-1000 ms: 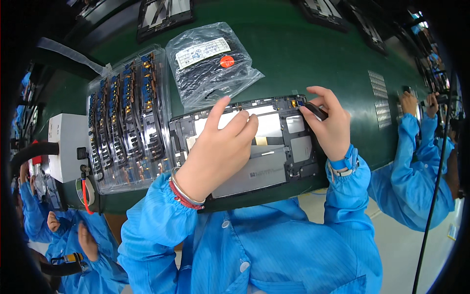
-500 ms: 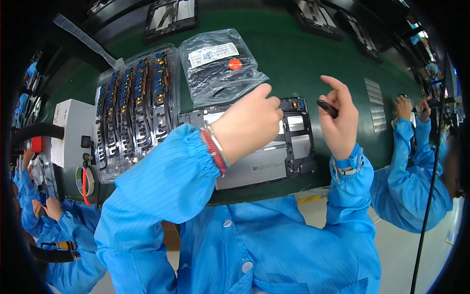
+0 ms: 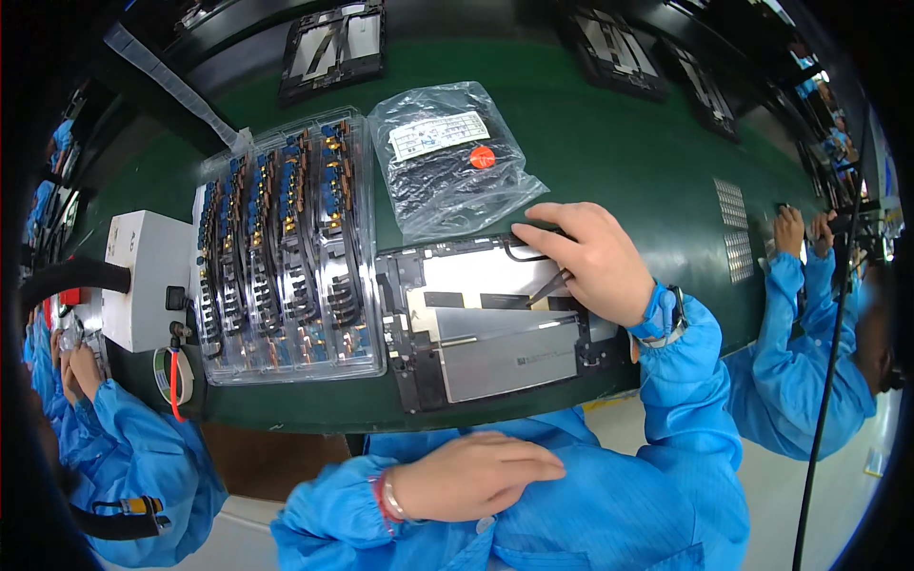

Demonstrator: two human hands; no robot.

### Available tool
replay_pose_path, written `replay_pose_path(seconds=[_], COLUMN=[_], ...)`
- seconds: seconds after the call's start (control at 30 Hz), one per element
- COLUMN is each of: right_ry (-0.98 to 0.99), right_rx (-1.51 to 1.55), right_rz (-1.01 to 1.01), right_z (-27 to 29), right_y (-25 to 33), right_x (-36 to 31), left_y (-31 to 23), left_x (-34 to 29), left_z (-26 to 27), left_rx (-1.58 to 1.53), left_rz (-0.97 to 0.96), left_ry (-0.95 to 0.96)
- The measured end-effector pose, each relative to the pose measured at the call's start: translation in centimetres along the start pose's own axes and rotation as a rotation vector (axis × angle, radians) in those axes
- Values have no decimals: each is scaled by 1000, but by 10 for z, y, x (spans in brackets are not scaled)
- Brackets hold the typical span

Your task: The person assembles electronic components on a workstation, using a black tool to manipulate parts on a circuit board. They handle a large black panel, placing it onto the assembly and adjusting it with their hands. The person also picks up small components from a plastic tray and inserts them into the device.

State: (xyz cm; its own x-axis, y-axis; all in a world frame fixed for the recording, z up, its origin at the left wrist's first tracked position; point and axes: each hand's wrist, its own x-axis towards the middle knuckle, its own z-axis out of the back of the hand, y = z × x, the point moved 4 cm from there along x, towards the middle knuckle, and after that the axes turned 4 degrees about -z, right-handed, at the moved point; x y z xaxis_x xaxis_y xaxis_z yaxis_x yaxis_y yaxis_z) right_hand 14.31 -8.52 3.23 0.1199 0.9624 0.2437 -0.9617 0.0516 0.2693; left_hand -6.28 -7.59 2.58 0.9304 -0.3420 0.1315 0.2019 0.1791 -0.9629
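An opened tablet (image 3: pixel 512 360) lies on the green bench in front of me, its silver battery plate and dark frame exposed. My right hand (image 3: pixel 598 266) rests over the tablet's upper right part. Its fingers are closed round a thin dark pointed tool that looks like tweezers (image 3: pixel 550 287), the tip low over a black strip on the silver area. A thin black cable (image 3: pixel 519 255) curves out beside the fingertips. My left hand (image 3: pixel 476 476) is off the bench in front of my body, fingers stretched out loosely and nothing visible in them.
A clear tray (image 3: pixel 286 373) of flex-cable parts stands left of the tablet. Behind the tablet lies a clear plastic bag (image 3: pixel 452 162) of dark items. A white box (image 3: pixel 145 285) and tape roll (image 3: pixel 162 376) sit far left. Co-workers' hands (image 3: pixel 788 230) show at right.
My left hand has drawn back from the tablet to my body. My right hand has moved left onto the tablet with the dark tool. My view has shifted, so the bench items appear lower.
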Motion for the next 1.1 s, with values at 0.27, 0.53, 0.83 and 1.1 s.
replay_pose_path(seconds=[0.27, 0.53, 0.83, 1.1], right_ry=[62, 35, -34, -76], right_rx=[-28, -126, -66, 51], right_rz=[3, 104, 61, 28], right_z=[-4, -8, -15, 3], right_y=[4, 10, 12, 6], right_x=[5, 7, 3, 4], left_y=[56, 56, 56, 55], left_x=[-22, -16, -12, -21], left_z=[-30, -29, -31, -35], left_rx=[-1259, -1434, -1596, -1604], left_rz=[379, 465, 379, 298], left_ry=[-336, -342, -515, -575])
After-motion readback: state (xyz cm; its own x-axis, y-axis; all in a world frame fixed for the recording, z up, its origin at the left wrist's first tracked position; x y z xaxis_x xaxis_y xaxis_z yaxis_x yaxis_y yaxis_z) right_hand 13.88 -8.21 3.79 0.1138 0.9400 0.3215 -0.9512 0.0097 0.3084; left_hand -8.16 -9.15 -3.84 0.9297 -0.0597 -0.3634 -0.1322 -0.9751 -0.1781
